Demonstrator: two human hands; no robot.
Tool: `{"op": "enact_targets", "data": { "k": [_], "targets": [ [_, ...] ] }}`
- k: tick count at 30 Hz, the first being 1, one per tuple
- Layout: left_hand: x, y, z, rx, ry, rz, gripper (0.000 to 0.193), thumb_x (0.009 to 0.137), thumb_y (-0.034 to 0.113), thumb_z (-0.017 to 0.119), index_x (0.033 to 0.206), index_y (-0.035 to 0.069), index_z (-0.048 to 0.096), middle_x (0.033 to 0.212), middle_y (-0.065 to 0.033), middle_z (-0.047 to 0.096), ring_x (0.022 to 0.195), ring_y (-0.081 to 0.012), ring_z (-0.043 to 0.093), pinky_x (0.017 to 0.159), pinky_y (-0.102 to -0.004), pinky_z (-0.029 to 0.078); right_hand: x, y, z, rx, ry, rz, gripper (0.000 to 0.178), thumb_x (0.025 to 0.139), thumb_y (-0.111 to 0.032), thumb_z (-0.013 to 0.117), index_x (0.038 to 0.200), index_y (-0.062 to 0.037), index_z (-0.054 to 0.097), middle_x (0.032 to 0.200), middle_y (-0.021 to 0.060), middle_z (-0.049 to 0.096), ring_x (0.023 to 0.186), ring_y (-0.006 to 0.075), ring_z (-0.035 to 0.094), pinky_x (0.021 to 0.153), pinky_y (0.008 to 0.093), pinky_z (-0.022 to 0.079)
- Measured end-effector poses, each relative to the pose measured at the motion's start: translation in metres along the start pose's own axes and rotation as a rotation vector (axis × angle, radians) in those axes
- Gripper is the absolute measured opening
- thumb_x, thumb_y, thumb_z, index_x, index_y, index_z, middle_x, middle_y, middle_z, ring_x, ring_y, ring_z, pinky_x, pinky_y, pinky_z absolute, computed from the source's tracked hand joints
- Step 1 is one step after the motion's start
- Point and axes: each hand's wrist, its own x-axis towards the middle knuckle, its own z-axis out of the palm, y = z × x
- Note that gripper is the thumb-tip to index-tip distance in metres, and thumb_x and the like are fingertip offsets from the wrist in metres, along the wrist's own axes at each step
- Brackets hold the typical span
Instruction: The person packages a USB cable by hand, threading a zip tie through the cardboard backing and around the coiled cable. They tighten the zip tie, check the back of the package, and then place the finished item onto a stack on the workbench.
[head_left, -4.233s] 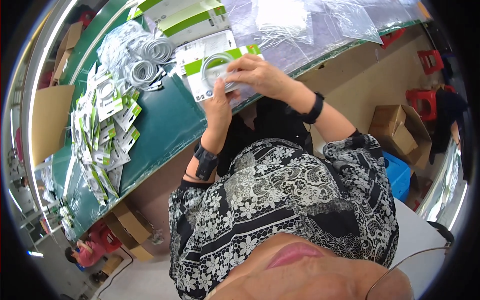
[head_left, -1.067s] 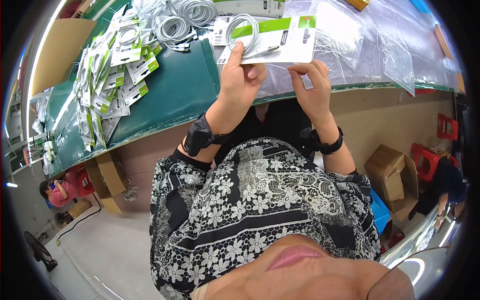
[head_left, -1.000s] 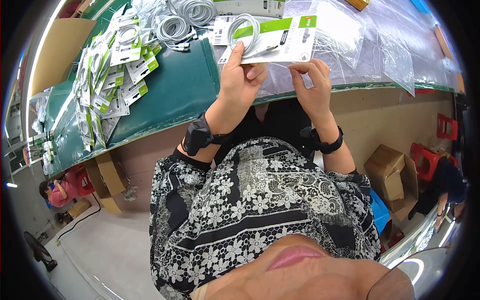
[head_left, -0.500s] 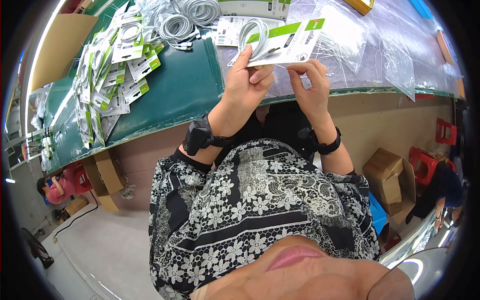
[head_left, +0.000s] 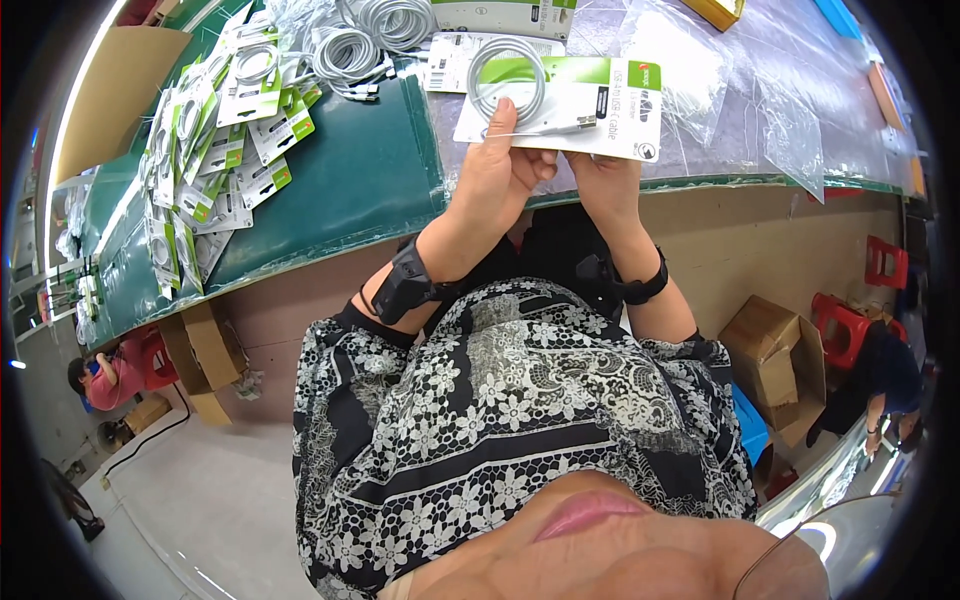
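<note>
A white-and-green packaging card (head_left: 632,105) with a coiled grey-white USB cable (head_left: 540,82) on its front is held up over the table's near edge. My left hand (head_left: 492,175) is closed on it, the thumb pressing the coil at the card's lower left and the fingers curled beneath. The cable's metal plug lies toward the card's right side. Behind the card's lower edge is my right hand (head_left: 608,188); its fingers are hidden, so their grip does not show.
Finished-looking carded cables (head_left: 215,150) lie heaped on the green mat at left. Loose cable coils (head_left: 350,55) and a stack of cards (head_left: 450,62) sit at the back. Plastic bags of thin white ties (head_left: 680,70) lie at right. Cardboard boxes (head_left: 765,345) stand below the table.
The card has turned to lie flatter and face me more fully. My right hand has moved from beside its lower right edge to behind it.
</note>
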Motion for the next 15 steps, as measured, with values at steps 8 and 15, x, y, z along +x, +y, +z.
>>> {"op": "enact_targets", "data": {
  "k": [8,15],
  "targets": [
    [0.003,-0.002,-0.024,0.128,0.000,0.103,0.043,0.098,0.040,0.047,0.111,-0.001,0.055,0.093,-0.0098,0.065,0.078,-0.0167,0.064,0.067,-0.0305,0.055,-0.013,-0.011,-0.027,-0.406,-0.073,-0.205,0.019,0.081,0.001,0.067,0.099,-0.0038,0.065,0.092,0.0078,0.065,0.083,0.0188,0.062,0.071,0.0288,0.048],
    [-0.003,-0.013,-0.015,0.173,0.009,0.138,0.042,0.098,0.038,0.047,0.112,-0.001,0.054,0.097,-0.0108,0.064,0.080,-0.0161,0.064,0.066,-0.0298,0.055,0.003,-0.053,-0.022,-0.713,-0.069,-0.588,0.022,0.074,-0.002,0.070,0.094,-0.0090,0.067,0.087,0.0035,0.062,0.082,0.0228,0.058,0.075,0.0350,0.046]
  ]
}}
